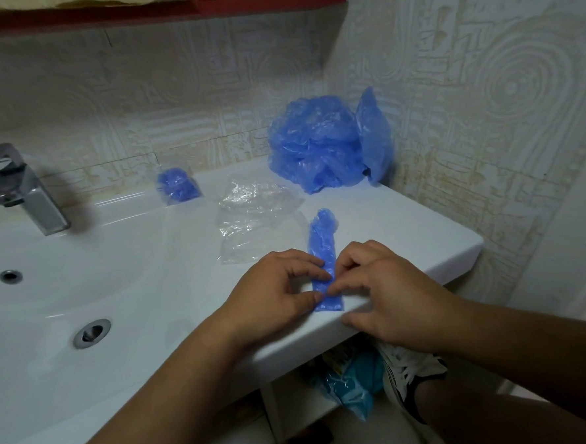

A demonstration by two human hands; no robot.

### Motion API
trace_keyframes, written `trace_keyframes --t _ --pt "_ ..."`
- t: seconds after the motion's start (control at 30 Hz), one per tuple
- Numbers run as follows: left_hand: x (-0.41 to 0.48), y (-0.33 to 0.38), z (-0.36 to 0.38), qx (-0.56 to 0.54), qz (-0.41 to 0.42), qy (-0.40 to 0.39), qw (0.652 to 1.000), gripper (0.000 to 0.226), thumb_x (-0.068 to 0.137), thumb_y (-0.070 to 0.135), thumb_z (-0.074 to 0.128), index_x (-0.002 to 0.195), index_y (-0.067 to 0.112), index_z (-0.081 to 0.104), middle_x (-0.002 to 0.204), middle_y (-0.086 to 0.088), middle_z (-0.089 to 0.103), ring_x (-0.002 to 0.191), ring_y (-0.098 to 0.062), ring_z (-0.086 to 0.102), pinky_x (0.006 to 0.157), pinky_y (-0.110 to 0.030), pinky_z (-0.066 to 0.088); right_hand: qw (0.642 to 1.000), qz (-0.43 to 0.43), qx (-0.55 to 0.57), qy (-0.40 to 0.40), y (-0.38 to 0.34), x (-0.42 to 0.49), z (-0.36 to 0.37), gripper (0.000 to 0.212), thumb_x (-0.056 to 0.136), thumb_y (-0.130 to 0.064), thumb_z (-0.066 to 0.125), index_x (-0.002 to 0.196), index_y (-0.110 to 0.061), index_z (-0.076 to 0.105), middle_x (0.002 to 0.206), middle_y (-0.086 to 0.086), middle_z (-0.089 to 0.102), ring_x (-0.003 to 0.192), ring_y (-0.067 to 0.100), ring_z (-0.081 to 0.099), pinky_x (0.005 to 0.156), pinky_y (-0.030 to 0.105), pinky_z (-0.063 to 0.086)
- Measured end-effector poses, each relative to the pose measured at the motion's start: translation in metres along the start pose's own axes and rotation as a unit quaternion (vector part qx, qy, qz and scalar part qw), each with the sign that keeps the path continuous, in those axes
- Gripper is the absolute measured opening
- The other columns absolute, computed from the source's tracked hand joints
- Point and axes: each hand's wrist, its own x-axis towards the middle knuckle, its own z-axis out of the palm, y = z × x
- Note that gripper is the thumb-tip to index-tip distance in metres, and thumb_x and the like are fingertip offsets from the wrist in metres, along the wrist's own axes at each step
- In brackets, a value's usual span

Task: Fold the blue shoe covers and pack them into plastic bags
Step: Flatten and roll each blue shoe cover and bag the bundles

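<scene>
A blue shoe cover (pixel 323 240), folded into a long narrow strip, lies on the sink's right ledge (pixel 405 235), pointing away from me. My left hand (pixel 275 291) and my right hand (pixel 378 285) both pinch the strip near its close end, fingertips meeting on it. Clear empty plastic bags (pixel 253 220) lie flat just beyond my left hand. A pile of loose blue shoe covers (pixel 324 144) sits in the back right corner against the wall. One small clear bag packed with blue covers (pixel 178 186) stands at the back of the ledge.
The white basin (pixel 81 269) with its drain (pixel 92 333) and overflow hole lies to the left, a chrome tap (pixel 22 190) behind it. A red shelf (pixel 169 9) hangs above. Below the ledge are a blue packet (pixel 353 386) and a white shoe (pixel 410 372).
</scene>
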Motion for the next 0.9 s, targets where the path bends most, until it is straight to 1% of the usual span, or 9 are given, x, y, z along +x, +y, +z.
trace_keyframes --t 0.1,0.2,0.27,0.4,0.57,0.7,0.77,0.83,0.9 --pt "-0.001 0.0 0.0 -0.024 -0.017 0.006 1.0 0.036 0.073 0.041 0.062 0.108 0.037 0.071 0.116 0.02 0.067 0.113 -0.001 0.056 0.105 -0.033 0.042 1.0 0.007 0.022 0.0 0.003 0.0 0.002 0.041 0.084 -0.037 0.073 0.124 -0.032 0.067 0.111 -0.021 0.049 0.109 -0.002 0.04 0.099 0.018 0.037" --pt "-0.001 0.0 0.0 -0.06 -0.021 0.008 0.998 0.023 0.072 0.042 0.061 0.093 0.038 0.069 0.114 0.02 0.068 0.114 -0.005 0.058 0.104 -0.041 0.044 0.999 0.014 0.038 0.016 0.006 0.001 0.004 0.03 0.09 -0.035 0.068 0.119 -0.029 0.071 0.106 -0.018 0.053 0.105 -0.001 0.043 0.095 0.019 0.039" --pt "0.0 0.0 0.0 -0.063 -0.019 0.004 0.998 0.013 0.074 0.036 0.061 0.082 0.033 0.07 0.114 0.021 0.069 0.113 -0.002 0.058 0.104 -0.041 0.043 0.998 0.014 0.048 0.024 0.005 0.003 0.006 0.024 0.092 -0.033 0.064 0.114 -0.026 0.074 0.102 -0.016 0.054 0.102 0.001 0.045 0.091 0.019 0.04" --pt "-0.005 0.006 -0.004 -0.088 -0.004 0.004 0.996 0.02 0.067 0.048 0.058 0.07 0.035 0.073 0.109 0.019 0.07 0.109 0.001 0.06 0.102 -0.035 0.044 0.993 0.034 0.113 0.017 0.002 0.004 0.006 0.014 0.093 -0.029 0.063 0.097 -0.027 0.076 0.092 -0.012 0.06 0.092 0.003 0.054 0.085 0.026 0.046" --pt "-0.005 0.007 -0.004 -0.088 -0.004 0.007 0.996 0.023 0.067 0.05 0.064 0.069 0.03 0.076 0.106 0.018 0.071 0.104 0.002 0.062 0.1 -0.033 0.046 0.984 0.098 0.147 0.033 0.003 0.009 0.009 0.015 0.092 -0.029 0.062 0.085 -0.024 0.075 0.085 -0.008 0.063 0.081 0.005 0.058 0.077 0.027 0.047" --pt "-0.002 0.006 0.0 -0.058 -0.016 0.022 0.998 0.008 0.08 0.025 0.076 0.073 0.025 0.075 0.101 0.018 0.072 0.099 0.003 0.064 0.097 -0.034 0.048 0.984 0.11 0.13 0.056 0.001 0.011 0.011 0.013 0.09 -0.028 0.064 0.083 -0.025 0.073 0.086 -0.008 0.062 0.08 0.005 0.058 0.074 0.025 0.046" --pt "-0.001 0.007 0.0 -0.05 -0.015 0.031 0.998 0.003 0.078 0.027 0.076 0.079 0.026 0.073 0.097 0.017 0.073 0.095 -0.001 0.065 0.094 -0.036 0.05 0.982 0.116 0.128 0.075 0.001 0.013 0.012 0.004 0.087 -0.026 0.068 0.085 -0.029 0.071 0.087 -0.01 0.06 0.078 0.003 0.057 0.072 0.02 0.043" --pt "-0.001 0.008 0.001 -0.039 -0.019 0.045 0.998 0.014 0.075 0.034 0.074 0.086 0.027 0.069 0.094 0.015 0.072 0.092 -0.007 0.066 0.09 -0.038 0.051 0.981 0.116 0.124 0.093 0.001 0.014 0.013 0.013 0.085 -0.023 0.072 0.087 -0.034 0.065 0.087 -0.012 0.057 0.079 0.002 0.056 0.072 0.017 0.043" --pt "0.0 0.008 0.001 -0.031 -0.016 0.047 0.998 0.012 0.076 0.03 0.076 0.085 0.027 0.068 0.094 0.015 0.071 0.093 -0.008 0.066 0.089 -0.039 0.051 0.981 0.104 0.123 0.105 0.001 0.013 0.012 0.02 0.085 -0.017 0.071 0.087 -0.035 0.063 0.088 -0.012 0.056 0.079 0.002 0.055 0.074 0.017 0.043"
